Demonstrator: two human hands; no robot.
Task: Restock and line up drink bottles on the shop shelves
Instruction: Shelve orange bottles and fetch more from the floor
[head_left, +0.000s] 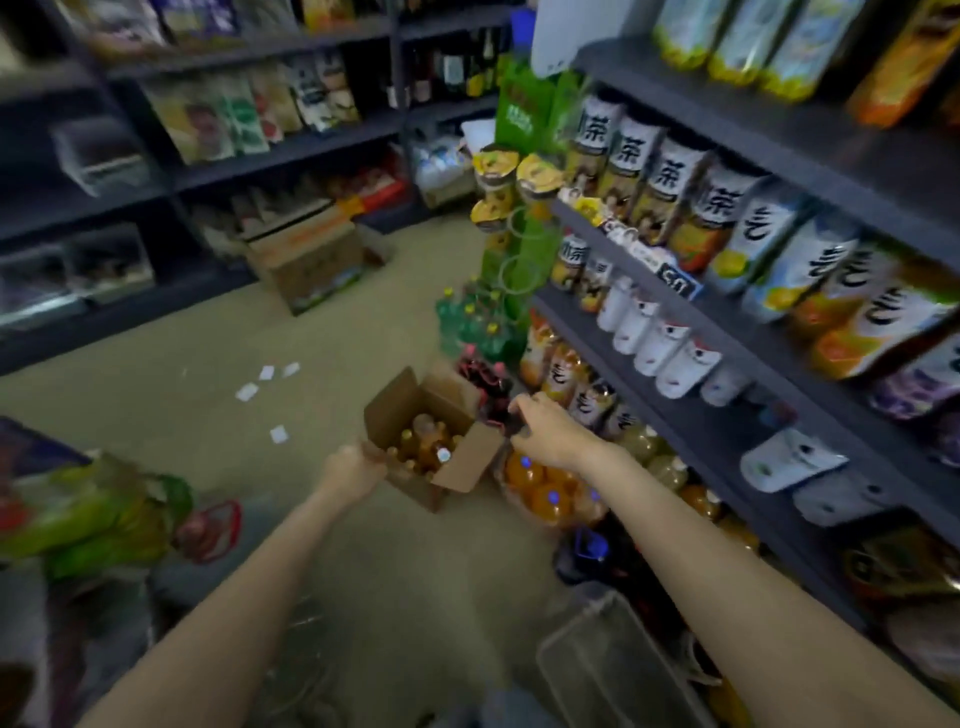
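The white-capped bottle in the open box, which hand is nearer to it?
Left. The left hand grips the box flap beside the white-capped bottle; the right hand reaches past the box toward dark bottles.

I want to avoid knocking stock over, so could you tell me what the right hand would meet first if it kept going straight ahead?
Probably the dark red-capped bottles on the floor; the right hand points at them, though depth is unclear.

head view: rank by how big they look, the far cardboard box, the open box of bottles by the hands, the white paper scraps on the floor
1. far cardboard box and open box of bottles: look about alike; the far one sits further off, so no ranking.
2. white paper scraps: smallest by far.
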